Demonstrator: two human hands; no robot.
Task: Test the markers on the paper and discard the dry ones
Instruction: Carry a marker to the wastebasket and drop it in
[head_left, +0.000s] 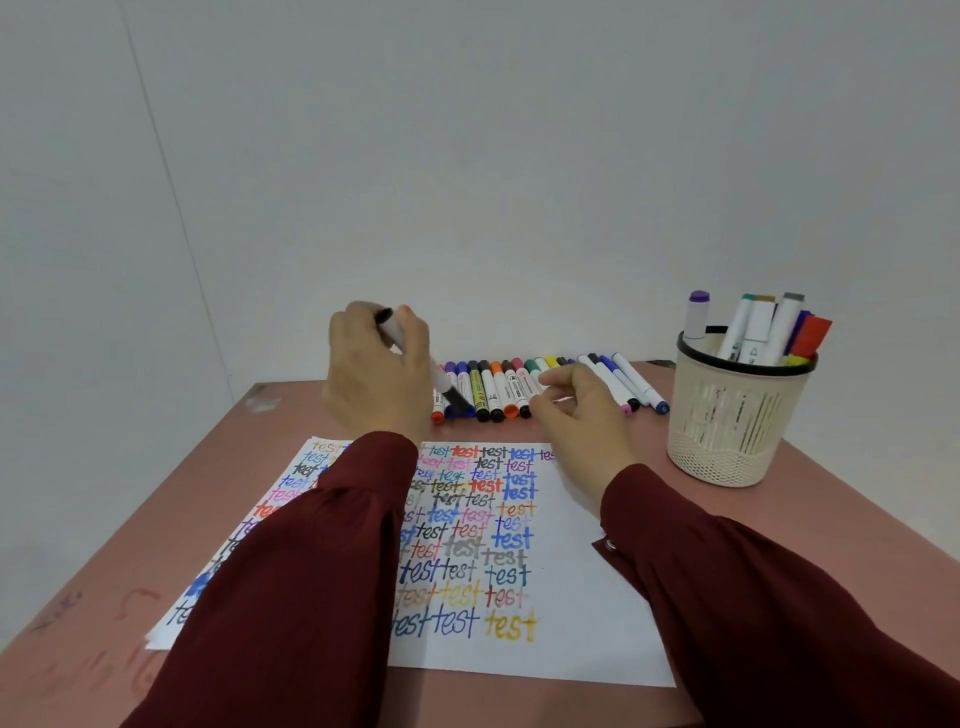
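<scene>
Nearest the lens, two dark red sleeves (291, 597), stretched forward over a white sheet of paper (587, 623) flat on a pink-brown table (104, 597). Across the paper, the word "test" handwritten over and over in rows: black, blue, red, orange, purple, grey, yellow.

Beyond the sheet's far edge, a row of markers (498, 387) lying side by side, caps in orange, blue, black, green and pink among them. Printed labels on several barrels, too small to read.

Above the row's left end, the left hand (374, 379), raised, fingers curled round a pale marker (415, 358) with dark ends, held on a slant, lower end just over the row. Low over the middle of the row, the right hand (576, 410), fingers loosely bent, tips down among the barrels; whether pinching one or only touching, impossible to tell.

To the right, near the paper's far corner, a cream mesh cup (727, 431) with a black rim, upright. Inside, a bunch of upright markers (758, 332): purple, green, grey, blue, red and yellow ends showing above the rim.
</scene>
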